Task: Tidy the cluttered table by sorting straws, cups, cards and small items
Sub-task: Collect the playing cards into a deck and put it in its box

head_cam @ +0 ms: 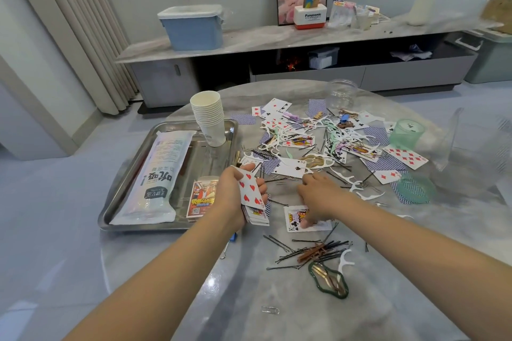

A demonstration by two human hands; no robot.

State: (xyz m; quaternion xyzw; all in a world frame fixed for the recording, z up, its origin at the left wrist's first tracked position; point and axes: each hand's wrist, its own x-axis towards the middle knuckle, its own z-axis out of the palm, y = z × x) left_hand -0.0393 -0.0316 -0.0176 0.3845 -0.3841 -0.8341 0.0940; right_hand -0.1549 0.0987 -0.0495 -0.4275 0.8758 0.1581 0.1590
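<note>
Glossy marble table (pixel 277 299) gives thin cards nothing to catch on. Left hand (pixel 235 188) grips a gathered stack of cards (pixel 253 202) near the tray (pixel 166 225). Right hand (pixel 318 196) presses straight fingers onto the king of clubs (pixel 294 220); light, slick and flexible, it probably needs sliding, then lifting at an edge.

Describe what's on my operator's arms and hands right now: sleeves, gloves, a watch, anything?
Nothing worn that the head view shows. The left hand and right hand are bare, with no gloves, and no rings or watch are visible. Both forearms are uncovered down to the frame's bottom edge; no sleeve cuffs, bands or markings appear.
</note>
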